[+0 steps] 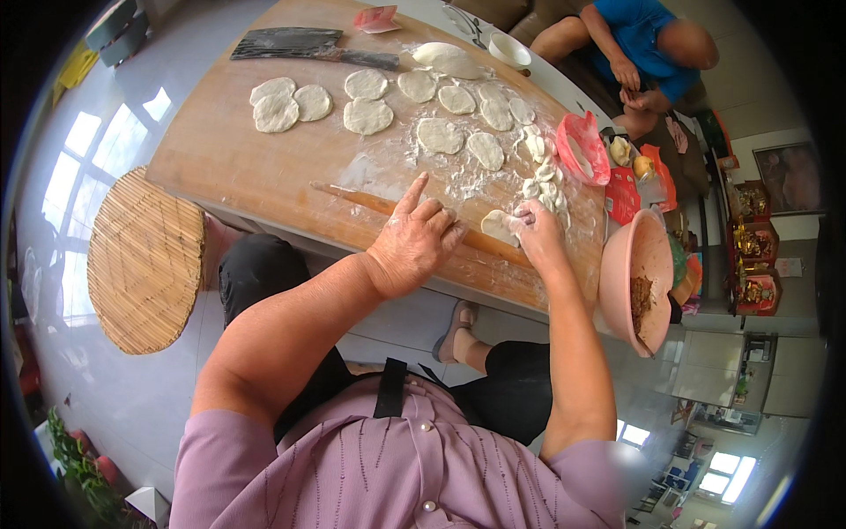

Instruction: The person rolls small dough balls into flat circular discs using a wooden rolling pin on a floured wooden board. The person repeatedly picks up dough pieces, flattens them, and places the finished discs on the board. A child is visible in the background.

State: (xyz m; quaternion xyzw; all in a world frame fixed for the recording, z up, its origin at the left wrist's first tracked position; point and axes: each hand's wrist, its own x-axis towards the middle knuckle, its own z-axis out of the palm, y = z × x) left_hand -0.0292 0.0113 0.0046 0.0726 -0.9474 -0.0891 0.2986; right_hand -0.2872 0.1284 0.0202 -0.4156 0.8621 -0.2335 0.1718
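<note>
My right hand pinches the edge of a small dough wrapper near the board's front edge. Beside it my left hand is over the wooden rolling pin, its index finger stretched out and the others curled; whether it touches the pin is hidden. Several flat dough rounds lie across the floured wooden board. Small dough pieces are heaped just beyond my right hand. A larger lump of dough rests at the board's far side, near a cleaver with a dark, wide blade.
A red plastic bowl holding flour stands at the board's right. Nearer is a pink basin with brown filling. A white bowl is at the back. Another person in blue sits beyond the table. A round woven mat is at left.
</note>
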